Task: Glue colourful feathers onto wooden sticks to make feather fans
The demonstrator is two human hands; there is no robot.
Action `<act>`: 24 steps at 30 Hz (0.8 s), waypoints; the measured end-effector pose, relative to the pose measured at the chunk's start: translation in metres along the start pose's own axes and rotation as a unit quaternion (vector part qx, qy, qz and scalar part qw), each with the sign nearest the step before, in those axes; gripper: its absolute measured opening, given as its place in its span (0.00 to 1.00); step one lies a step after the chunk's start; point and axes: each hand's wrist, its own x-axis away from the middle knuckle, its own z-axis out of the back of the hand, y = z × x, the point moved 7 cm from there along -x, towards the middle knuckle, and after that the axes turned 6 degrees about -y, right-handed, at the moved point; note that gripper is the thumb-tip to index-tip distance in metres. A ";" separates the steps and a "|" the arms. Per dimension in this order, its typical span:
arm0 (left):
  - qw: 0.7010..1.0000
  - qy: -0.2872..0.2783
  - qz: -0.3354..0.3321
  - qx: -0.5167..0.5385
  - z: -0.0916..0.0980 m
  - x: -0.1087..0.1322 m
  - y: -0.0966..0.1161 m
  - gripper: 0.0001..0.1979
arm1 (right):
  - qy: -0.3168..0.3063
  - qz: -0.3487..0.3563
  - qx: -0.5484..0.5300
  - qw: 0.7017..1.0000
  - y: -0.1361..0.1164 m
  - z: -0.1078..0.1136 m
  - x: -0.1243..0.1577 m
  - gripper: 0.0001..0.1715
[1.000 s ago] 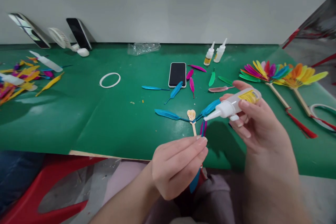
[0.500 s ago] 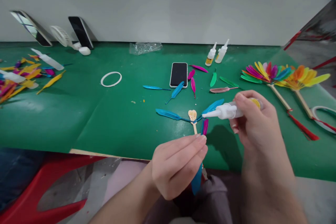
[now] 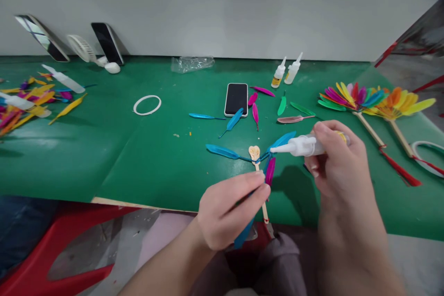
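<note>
My left hand [image 3: 231, 208] pinches a blue feather [image 3: 244, 235]; its vane hangs below the fist and its quill points up towards the glue nozzle. In my right hand [image 3: 342, 162] is a white glue bottle [image 3: 303, 146], held sideways with its nozzle at the quill's tip. Just left of the nozzle lies a wooden stick with a rounded head [image 3: 254, 152], partly behind my left fingers. Two blue feathers, one to the left [image 3: 222, 150] and one to the right [image 3: 281, 139], meet at the head. A magenta feather [image 3: 270, 171] lies beside the stick.
Loose feathers lie around a phone [image 3: 236, 99]. Two glue bottles [image 3: 278, 74] stand near the wall. Feather fans [image 3: 360, 115] rest at right, a white ring [image 3: 147, 105] at left. Far left are a feather pile [image 3: 34, 101] and a small fan [image 3: 81, 48].
My left hand has turned and shifted slightly left, swinging the blue feather's vane left and uncovering the stick's lower end. The glue bottle has moved slightly right.
</note>
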 end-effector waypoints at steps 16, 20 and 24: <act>0.641 -0.035 0.406 0.651 -0.064 0.015 -0.050 0.17 | 0.024 0.062 0.013 0.998 -0.004 -0.008 0.008 0.13; 0.688 -0.025 0.461 0.560 -0.062 0.020 -0.055 0.14 | 0.026 0.101 0.051 0.993 -0.007 -0.010 0.011 0.11; 0.769 0.042 0.435 0.466 -0.047 0.017 -0.057 0.11 | 0.013 0.090 0.031 0.995 -0.003 -0.012 0.009 0.11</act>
